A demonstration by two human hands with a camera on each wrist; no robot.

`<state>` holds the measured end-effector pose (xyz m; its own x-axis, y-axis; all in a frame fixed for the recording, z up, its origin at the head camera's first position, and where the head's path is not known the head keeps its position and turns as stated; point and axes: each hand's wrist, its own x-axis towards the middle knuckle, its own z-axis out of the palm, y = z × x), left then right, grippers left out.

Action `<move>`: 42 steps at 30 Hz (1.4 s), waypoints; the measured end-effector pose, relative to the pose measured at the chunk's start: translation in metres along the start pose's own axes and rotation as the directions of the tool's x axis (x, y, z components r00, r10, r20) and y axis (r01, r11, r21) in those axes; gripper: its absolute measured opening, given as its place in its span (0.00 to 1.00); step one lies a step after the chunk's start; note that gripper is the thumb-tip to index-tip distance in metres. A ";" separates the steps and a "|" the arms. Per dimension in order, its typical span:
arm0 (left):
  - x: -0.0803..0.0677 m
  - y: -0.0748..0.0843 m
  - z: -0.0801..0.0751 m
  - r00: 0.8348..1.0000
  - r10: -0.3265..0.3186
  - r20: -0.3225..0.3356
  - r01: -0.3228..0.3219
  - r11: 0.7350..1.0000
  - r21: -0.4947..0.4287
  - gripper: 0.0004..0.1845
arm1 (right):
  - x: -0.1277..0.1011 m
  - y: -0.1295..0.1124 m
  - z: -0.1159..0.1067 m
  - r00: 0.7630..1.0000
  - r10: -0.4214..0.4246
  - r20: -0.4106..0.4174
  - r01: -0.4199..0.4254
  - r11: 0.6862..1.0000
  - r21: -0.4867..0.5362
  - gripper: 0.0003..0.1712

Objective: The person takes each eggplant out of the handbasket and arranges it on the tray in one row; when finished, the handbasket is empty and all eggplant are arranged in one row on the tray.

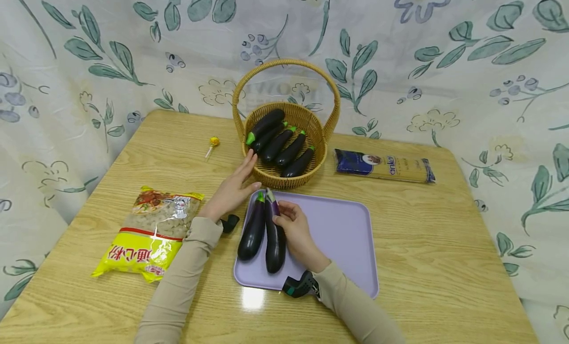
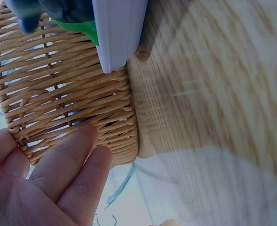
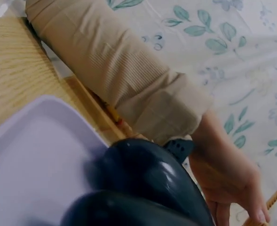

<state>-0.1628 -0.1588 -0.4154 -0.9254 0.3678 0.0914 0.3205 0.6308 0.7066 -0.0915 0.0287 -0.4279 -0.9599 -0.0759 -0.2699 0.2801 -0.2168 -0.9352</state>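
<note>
So up close the right hand [image 1: 295, 230] is curling its fingers around the right-hand eggplant [image 1: 274, 235] on the purple tray [image 1: 342, 235], probably lining it up next to the other eggplant [image 1: 252, 230] lying just beside it. A bit further out the left hand [image 1: 233, 188] is resting flat, fingers straight, against the wicker basket [image 1: 271, 178], looks like it's steadying it. The basket is holding five more eggplants [image 1: 280, 144]. The wrist cams are cropping most of this, and the right fingertips aren't showing there at all.

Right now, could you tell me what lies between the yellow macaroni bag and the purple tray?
In the head view, the person's left forearm sleeve crosses the gap between the macaroni bag and the purple tray; otherwise bare wooden table.
</note>
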 end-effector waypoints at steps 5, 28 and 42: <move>0.001 0.001 -0.001 1.000 0.002 -0.004 -0.002 1.000 -0.009 0.38 | -0.005 0.003 0.005 0.994 -0.114 -0.001 0.114 0.991 -0.069 0.26; 0.003 0.004 -0.003 1.000 0.000 0.009 0.000 1.000 -0.014 0.39 | 0.011 -0.050 -0.001 0.979 -0.205 0.011 0.205 0.978 -0.024 0.18; -0.001 0.002 0.001 1.000 -0.014 0.009 0.014 1.000 -0.010 0.39 | 0.045 -0.094 -0.013 0.976 -0.217 0.010 0.217 0.976 -0.004 0.18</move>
<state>-0.1611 -0.1576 -0.4149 -0.9279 0.3651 0.0751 0.3055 0.6294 0.7146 -0.1614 0.0586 -0.3552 -0.9976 -0.0367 -0.0586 0.0654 -0.2241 -0.9724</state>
